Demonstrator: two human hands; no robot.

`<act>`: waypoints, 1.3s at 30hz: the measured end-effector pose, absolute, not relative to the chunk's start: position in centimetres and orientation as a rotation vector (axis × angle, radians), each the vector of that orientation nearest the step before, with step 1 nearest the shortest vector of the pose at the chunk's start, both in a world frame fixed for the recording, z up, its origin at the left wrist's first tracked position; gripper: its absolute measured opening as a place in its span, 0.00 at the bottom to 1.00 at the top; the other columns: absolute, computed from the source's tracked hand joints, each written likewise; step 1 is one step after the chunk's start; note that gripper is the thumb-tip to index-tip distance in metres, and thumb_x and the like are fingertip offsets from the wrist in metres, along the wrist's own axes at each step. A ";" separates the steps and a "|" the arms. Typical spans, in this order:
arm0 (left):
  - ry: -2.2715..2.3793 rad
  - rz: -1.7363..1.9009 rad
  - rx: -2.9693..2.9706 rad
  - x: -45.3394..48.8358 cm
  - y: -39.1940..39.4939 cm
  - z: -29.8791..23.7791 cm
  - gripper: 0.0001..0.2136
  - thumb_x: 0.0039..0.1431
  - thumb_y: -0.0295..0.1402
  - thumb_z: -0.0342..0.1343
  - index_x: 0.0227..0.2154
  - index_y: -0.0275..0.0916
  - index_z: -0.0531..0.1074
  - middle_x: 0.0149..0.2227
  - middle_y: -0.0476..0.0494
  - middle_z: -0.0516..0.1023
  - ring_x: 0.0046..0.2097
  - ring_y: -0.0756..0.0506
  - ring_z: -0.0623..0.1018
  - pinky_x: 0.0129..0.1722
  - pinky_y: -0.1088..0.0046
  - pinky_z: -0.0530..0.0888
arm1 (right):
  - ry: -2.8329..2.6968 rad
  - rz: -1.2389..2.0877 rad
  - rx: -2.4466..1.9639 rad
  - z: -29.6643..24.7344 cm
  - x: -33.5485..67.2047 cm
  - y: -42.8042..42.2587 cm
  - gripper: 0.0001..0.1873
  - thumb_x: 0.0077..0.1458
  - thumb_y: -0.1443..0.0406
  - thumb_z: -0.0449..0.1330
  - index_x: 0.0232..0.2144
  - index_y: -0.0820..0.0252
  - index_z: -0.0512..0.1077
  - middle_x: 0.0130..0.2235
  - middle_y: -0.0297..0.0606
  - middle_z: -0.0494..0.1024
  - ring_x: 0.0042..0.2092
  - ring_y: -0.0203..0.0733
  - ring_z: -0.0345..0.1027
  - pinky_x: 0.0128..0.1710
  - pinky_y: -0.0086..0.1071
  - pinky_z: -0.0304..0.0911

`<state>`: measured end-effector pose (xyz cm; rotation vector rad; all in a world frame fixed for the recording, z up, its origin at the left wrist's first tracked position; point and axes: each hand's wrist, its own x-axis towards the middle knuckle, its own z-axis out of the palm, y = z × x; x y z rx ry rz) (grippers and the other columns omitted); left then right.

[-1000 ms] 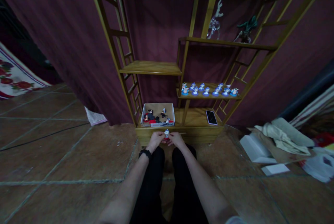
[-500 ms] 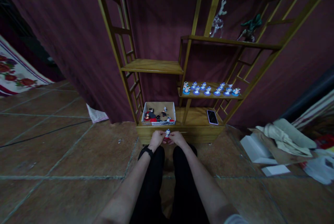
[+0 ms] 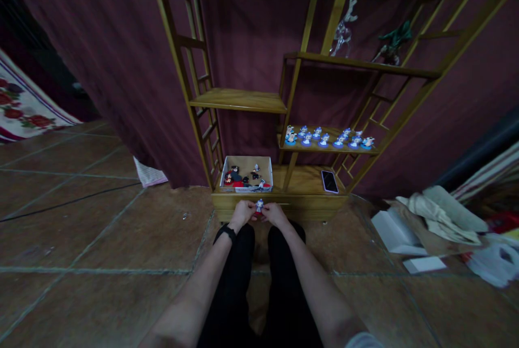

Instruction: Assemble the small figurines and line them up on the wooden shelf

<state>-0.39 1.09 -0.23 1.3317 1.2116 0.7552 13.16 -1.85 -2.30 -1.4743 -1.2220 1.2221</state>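
Note:
Between my two hands is a small white-and-purple figurine (image 3: 259, 205) with a red base, held upright in front of the shelf's drawers. My left hand (image 3: 244, 213), with a dark band on the wrist, pinches it from the left. Fingers of my right hand (image 3: 274, 213) close on its right side. Just beyond them, an open cardboard box (image 3: 259, 163) holds several dark, red and white figurine pieces. Several finished-looking purple-and-white figurines (image 3: 323, 140) stand in rows on the small right shelf (image 3: 316, 148).
A phone (image 3: 330, 181) lies on the low board of the wooden shelf unit (image 3: 239, 100). Above stand a clear deer ornament (image 3: 343, 34) and a dark green figure (image 3: 393, 45). White boxes (image 3: 399, 233), cloth and a plastic bag (image 3: 497, 261) lie on the floor at right.
The figurine stays between both hands, with its red base a little less visible. My fingers have shifted slightly around it. The whole view has moved a little.

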 end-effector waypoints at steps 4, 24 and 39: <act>1.171 0.789 1.255 -0.5 1.0 0.0 0.03 0.39 0.26 0.62 0.18 0.33 0.73 0.18 0.47 0.74 0.19 0.52 0.72 0.19 0.79 0.70 | -1.222 1.217 -1.466 -2.4 13.3 -1.7 0.08 0.44 0.68 0.59 0.16 0.62 0.71 0.15 0.30 0.71 0.19 0.33 0.67 0.20 0.25 0.65; 0.879 0.855 0.948 -1.1 1.0 0.9 0.09 0.42 0.27 0.62 0.30 0.32 0.75 0.32 0.40 0.78 0.32 0.49 0.77 0.36 0.74 0.73 | -0.911 1.348 -1.214 -0.8 13.8 -1.8 0.11 0.41 0.62 0.61 0.28 0.64 0.73 0.28 0.37 0.76 0.30 0.36 0.71 0.33 0.32 0.69; 0.779 0.891 0.923 -0.7 0.6 0.9 0.13 0.39 0.28 0.64 0.32 0.32 0.75 0.32 0.40 0.79 0.33 0.49 0.76 0.39 0.72 0.71 | -0.862 1.252 -1.241 -1.3 13.8 -1.6 0.16 0.40 0.56 0.62 0.31 0.62 0.72 0.28 0.35 0.75 0.28 0.34 0.68 0.28 0.29 0.67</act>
